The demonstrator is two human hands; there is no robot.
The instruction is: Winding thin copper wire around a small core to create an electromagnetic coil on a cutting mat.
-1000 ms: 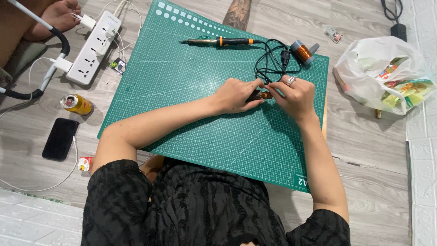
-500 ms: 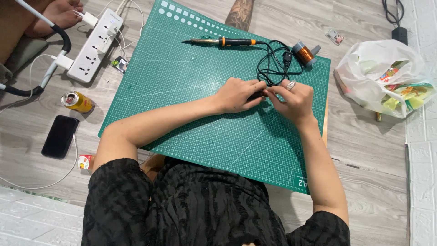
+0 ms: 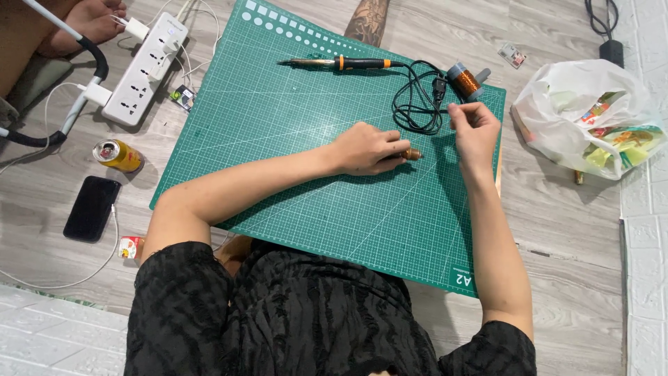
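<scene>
Right hand (image 3: 474,129) has lifted away, fingers pinched; left hand (image 3: 365,147) grips copper coil (image 3: 412,154) pointing right.

Small copper-coloured cylindrical piece (image 3: 412,154): lying on green cutting mat (image 3: 292,139), one end tucked under left-hand fingers, other end poking out toward black cable coil (image 3: 416,104).

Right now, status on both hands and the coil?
Left hand pinning small copper coil on green cutting mat. Right hand raised, fingers pinched, contents unclear. Black cord close behind.
</scene>
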